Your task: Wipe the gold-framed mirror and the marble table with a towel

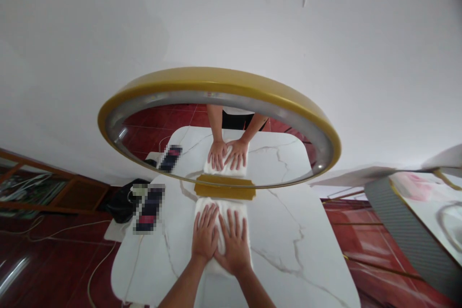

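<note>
Head view, looking forward and down: a person's two bare hands are pressing palm-down on a folded white cloth (221, 240), which is lying flat on a white, grey-veined table (288, 260). The left hand (206, 236) is lying flat with its fingers slightly parted and pointing away from the wearer. The right hand (234, 245) is resting just beside it, fingers spread wider, its thumb side meeting the left hand near the wrist. Neither hand is gripping anything. Beyond the cloth, an oval mirror (216, 122) with a gold rim is standing on a gold base (225, 187) and reflecting both hands on the cloth. To the left on the table, a dark thing (149, 209) is showing only as a pixelated patch, so what it is cannot be told.

The step in hand appears to be smoothing or flattening the cloth. The next move seems to be calling for even pressure from both palms, with the fingers staying flat so the cloth is not bunching or sliding.
</note>
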Tool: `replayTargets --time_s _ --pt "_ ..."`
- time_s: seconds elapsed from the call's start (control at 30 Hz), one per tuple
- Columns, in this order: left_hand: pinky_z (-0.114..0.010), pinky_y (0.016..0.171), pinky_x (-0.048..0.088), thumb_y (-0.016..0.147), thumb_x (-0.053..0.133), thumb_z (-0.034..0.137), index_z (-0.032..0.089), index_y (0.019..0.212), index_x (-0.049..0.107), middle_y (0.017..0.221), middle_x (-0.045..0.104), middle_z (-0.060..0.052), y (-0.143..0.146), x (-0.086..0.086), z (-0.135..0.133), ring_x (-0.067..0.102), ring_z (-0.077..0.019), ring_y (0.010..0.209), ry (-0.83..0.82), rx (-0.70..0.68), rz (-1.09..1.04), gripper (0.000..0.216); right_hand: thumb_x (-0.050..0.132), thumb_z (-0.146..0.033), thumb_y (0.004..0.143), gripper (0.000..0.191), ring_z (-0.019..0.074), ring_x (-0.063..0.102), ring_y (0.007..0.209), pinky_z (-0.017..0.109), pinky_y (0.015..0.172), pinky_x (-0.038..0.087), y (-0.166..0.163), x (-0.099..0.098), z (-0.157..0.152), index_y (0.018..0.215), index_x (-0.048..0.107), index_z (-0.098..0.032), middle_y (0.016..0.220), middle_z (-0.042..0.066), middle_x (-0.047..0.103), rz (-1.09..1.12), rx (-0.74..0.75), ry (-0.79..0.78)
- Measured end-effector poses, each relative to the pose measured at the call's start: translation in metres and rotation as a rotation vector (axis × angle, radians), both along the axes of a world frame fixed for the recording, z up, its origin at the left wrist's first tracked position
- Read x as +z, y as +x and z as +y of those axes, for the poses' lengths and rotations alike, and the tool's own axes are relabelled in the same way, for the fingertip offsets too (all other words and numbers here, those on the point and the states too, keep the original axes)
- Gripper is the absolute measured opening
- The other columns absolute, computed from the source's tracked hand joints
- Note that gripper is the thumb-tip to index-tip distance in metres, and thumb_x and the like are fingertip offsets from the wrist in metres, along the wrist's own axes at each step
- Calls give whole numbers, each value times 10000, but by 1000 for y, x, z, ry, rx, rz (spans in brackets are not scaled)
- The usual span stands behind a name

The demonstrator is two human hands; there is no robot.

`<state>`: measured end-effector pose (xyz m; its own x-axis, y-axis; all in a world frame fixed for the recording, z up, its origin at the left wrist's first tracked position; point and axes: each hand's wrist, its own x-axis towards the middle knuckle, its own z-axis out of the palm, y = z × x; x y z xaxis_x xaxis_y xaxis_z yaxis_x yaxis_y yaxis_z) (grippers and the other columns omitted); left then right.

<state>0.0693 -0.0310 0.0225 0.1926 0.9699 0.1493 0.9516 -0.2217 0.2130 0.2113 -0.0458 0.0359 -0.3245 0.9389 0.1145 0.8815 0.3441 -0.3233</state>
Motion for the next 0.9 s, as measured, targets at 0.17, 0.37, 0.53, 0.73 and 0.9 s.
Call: replayTargets --time_s 0.17,0.37,0.53,0.73,0.9 --pt "-445 1107 174 848 379 180 241 1413 272 1455 338 -22 -4 2 11 219 -209 1368 -16 9 -29 578 446 -599 770 856 375 59 1364 606 1066 40 -5 -1 10 1453 96 -221 1512 62 103 -13 4 -1" --pt "-441 1107 173 844 374 170 237 1418 255 1452 345 -21 -3 3 12 228 -205 1364 -1 17 -32 590 453 -570 775 854 375 51 1364 614 1060 41 -7 -3 11 1454 73 -217 1513 57 96 -27 6 24" --pt "-430 1108 180 849 373 169 238 1424 231 1467 314 -8 -6 6 -1 210 -199 1370 -3 19 -17 597 452 -580 770 850 378 71 1362 614 1056 56 -9 -3 1 1453 97 -218 1511 69 107 -44 24 40" --pt "-433 1099 204 831 384 179 250 1425 232 1463 317 2 -24 2 -57 240 -213 1361 26 48 8 618 454 -590 752 853 386 105 1356 613 1057 62 -21 -3 -46 1450 135 -218 1497 68 177 -63 88 56" --pt "-428 1078 253 813 387 187 277 1431 210 1444 349 22 -51 -5 -100 288 -212 1342 59 56 69 649 483 -598 703 886 401 89 1354 638 1044 37 -46 -24 -85 1446 179 -223 1469 83 260 -91 103 128"
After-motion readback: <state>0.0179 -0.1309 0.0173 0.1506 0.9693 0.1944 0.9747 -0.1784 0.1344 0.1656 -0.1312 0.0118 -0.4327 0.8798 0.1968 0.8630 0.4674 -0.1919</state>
